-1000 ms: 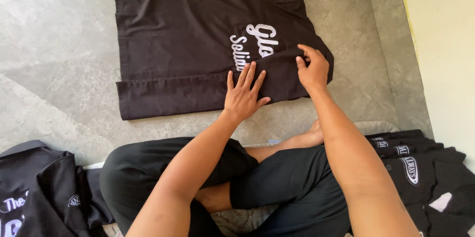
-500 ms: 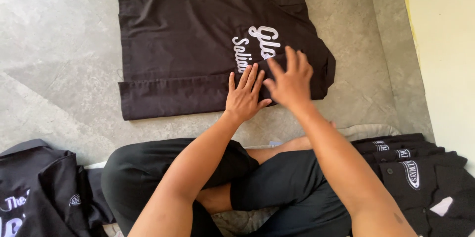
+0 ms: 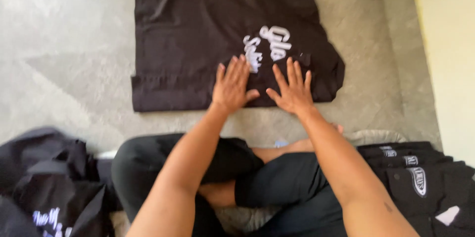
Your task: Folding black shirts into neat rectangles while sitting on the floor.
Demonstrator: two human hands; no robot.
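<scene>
Both the left hand (image 3: 231, 87) and right hand (image 3: 294, 90) lie flat, fingers spread, gripping nothing, on the black shirt (image 3: 198, 49). Beyond the fingertips the fold could skew if either palm drags unevenly.

Home floor, grey carpet (image 3: 74, 44), pale wall (image 3: 448, 44), black garment piles (image 3: 44, 182) beside seated person

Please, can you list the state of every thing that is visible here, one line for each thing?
black shirt: spread flat on the floor, partly folded, white lettering facing up.
left hand: open, palm pressed flat on the shirt.
right hand: open, palm pressed flat on the shirt, beside the left hand.
pile of black garments: crumpled, unfolded, at the person's left.
stack of black shirts: folded, stacked at the person's right.
</scene>
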